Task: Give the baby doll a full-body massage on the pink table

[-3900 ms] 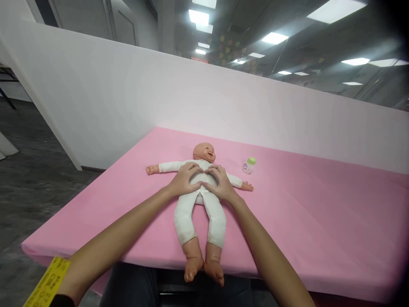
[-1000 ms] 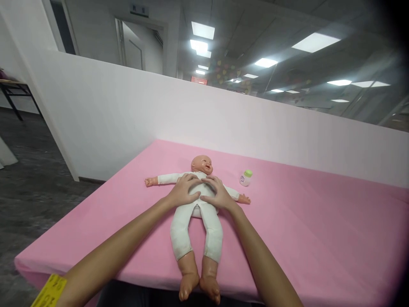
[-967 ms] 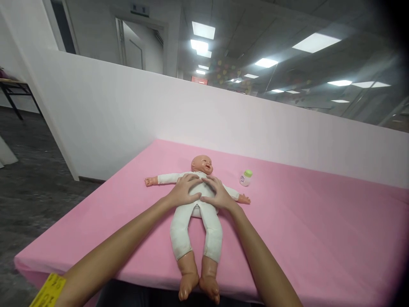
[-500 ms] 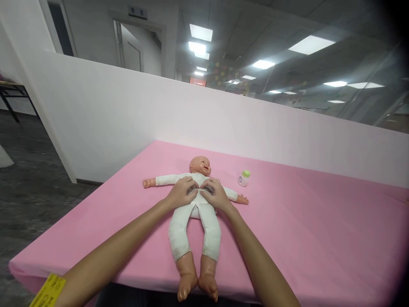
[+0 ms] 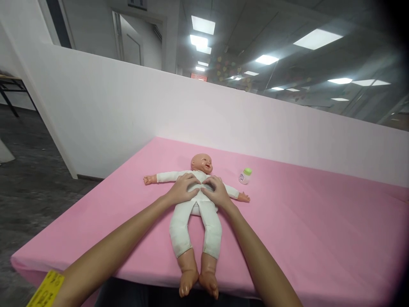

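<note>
A baby doll (image 5: pixel 196 209) in a white cloth suit lies on its back, arms spread to both sides and bare feet toward me. My left hand (image 5: pixel 183 188) rests on one side of its torso, thumb held away from the curved fingers. On the other side, my right hand (image 5: pixel 217 191) mirrors it, with thumb and fingers apart too. The fingertips of both hands nearly meet at the middle of the chest. Neither hand grips anything that I can see. Beyond the doll's outstretched right-hand arm stands a small clear bottle (image 5: pixel 244 178) with a green cap (image 5: pixel 248 171).
A pink-covered table (image 5: pixel 303 230) carries the doll and bottle. White low walls (image 5: pixel 223 115) border its back and left. Dark floor (image 5: pixel 28 196), part of another table (image 5: pixel 11 85) and a doorway (image 5: pixel 140 42) show to the left.
The view has shifted slightly, so the doll and bottle appear a little higher. The gap between thumb and fingers looks slightly wider on both hands, which stay on the doll's torso.
</note>
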`<action>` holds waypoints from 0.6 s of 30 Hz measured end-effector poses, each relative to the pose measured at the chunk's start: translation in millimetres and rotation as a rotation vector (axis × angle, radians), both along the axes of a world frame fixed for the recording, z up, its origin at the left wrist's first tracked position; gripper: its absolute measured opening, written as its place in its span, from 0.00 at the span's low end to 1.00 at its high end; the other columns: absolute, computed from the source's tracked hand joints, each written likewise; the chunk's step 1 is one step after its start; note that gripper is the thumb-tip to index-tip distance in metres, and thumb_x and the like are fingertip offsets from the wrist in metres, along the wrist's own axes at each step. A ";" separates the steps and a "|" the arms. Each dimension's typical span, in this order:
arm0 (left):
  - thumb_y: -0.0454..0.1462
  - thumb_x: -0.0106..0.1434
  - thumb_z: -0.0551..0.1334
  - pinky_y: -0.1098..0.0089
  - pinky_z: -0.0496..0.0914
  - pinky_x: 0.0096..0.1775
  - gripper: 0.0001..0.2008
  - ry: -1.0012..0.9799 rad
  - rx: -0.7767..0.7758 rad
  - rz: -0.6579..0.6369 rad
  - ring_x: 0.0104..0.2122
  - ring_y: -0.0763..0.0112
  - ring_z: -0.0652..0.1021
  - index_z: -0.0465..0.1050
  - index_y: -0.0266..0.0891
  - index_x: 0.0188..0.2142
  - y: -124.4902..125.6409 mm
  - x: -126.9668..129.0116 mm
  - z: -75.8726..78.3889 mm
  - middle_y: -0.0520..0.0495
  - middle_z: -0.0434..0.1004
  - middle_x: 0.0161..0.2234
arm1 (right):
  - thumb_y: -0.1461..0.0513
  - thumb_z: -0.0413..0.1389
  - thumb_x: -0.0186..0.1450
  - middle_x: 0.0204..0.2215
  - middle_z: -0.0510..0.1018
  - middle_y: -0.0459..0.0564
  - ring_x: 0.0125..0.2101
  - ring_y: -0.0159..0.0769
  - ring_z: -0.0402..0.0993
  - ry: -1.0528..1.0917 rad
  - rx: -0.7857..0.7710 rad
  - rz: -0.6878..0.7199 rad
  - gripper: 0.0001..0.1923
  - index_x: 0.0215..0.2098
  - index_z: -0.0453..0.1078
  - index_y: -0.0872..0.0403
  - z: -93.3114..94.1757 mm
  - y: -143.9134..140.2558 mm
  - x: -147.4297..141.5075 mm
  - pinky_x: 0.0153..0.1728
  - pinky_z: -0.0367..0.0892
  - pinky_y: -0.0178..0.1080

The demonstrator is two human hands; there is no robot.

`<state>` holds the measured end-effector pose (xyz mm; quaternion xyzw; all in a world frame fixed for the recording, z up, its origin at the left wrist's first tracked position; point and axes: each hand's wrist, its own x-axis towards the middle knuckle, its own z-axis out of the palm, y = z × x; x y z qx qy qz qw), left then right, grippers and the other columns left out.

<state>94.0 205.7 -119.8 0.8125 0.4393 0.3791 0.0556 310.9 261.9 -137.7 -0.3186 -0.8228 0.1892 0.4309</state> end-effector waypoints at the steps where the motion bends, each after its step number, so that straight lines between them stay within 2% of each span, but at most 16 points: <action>1: 0.41 0.69 0.61 0.54 0.69 0.56 0.10 -0.014 0.009 0.003 0.50 0.57 0.75 0.78 0.44 0.47 -1.2 1.3 0.7 0.45 0.77 0.45 | 0.59 0.63 0.63 0.41 0.78 0.50 0.49 0.47 0.71 0.002 0.018 -0.004 0.06 0.39 0.76 0.48 0.9 -1.7 -1.6 0.54 0.68 0.52; 4: 0.41 0.70 0.60 0.54 0.68 0.57 0.11 -0.030 0.034 0.022 0.51 0.57 0.75 0.78 0.45 0.48 -3.0 3.4 -2.0 0.45 0.76 0.46 | 0.60 0.62 0.63 0.43 0.78 0.51 0.50 0.48 0.70 0.011 0.069 -0.017 0.06 0.40 0.76 0.48 0.6 -6.5 -2.8 0.55 0.67 0.53; 6: 0.43 0.69 0.62 0.50 0.65 0.61 0.16 -0.017 0.034 0.053 0.58 0.54 0.72 0.75 0.46 0.55 -1.8 3.2 -6.7 0.42 0.74 0.54 | 0.59 0.63 0.63 0.50 0.77 0.52 0.55 0.50 0.69 0.009 0.083 -0.006 0.14 0.48 0.76 0.47 -1.7 -7.4 -0.6 0.59 0.65 0.55; 9: 0.50 0.69 0.63 0.43 0.58 0.66 0.28 0.033 -0.023 0.076 0.68 0.46 0.62 0.67 0.47 0.65 2.4 0.9 -14.3 0.39 0.62 0.68 | 0.56 0.65 0.63 0.60 0.72 0.54 0.62 0.51 0.65 -0.005 0.041 0.034 0.27 0.60 0.71 0.46 -5.7 -4.6 4.5 0.65 0.60 0.57; 11: 0.54 0.69 0.62 0.42 0.55 0.68 0.31 0.059 -0.060 0.068 0.70 0.44 0.59 0.65 0.48 0.67 4.6 -0.5 -16.4 0.39 0.57 0.71 | 0.54 0.65 0.64 0.60 0.72 0.54 0.62 0.51 0.66 -0.009 0.001 0.046 0.27 0.60 0.71 0.46 -6.8 -1.9 6.7 0.65 0.61 0.56; 14: 0.52 0.69 0.63 0.46 0.60 0.66 0.25 0.044 -0.046 0.040 0.65 0.48 0.66 0.72 0.47 0.62 4.1 -0.3 -12.3 0.40 0.66 0.65 | 0.56 0.64 0.64 0.51 0.77 0.53 0.56 0.49 0.70 -0.012 -0.014 0.035 0.18 0.51 0.76 0.47 -4.4 -0.1 6.4 0.60 0.65 0.54; 16: 0.48 0.70 0.62 0.50 0.66 0.61 0.18 0.022 -0.011 0.028 0.58 0.52 0.73 0.76 0.45 0.54 0.9 2.1 -6.2 0.41 0.74 0.56 | 0.57 0.63 0.65 0.45 0.79 0.51 0.52 0.48 0.71 -0.019 0.011 0.022 0.10 0.45 0.77 0.48 -1.1 -1.7 4.2 0.56 0.68 0.53; 18: 0.43 0.70 0.61 0.53 0.69 0.56 0.11 0.011 0.016 0.036 0.51 0.56 0.76 0.77 0.43 0.47 -3.4 5.7 -0.6 0.43 0.77 0.47 | 0.58 0.62 0.66 0.43 0.79 0.51 0.50 0.48 0.70 -0.033 0.047 0.009 0.05 0.40 0.77 0.48 2.3 -5.4 2.1 0.55 0.68 0.53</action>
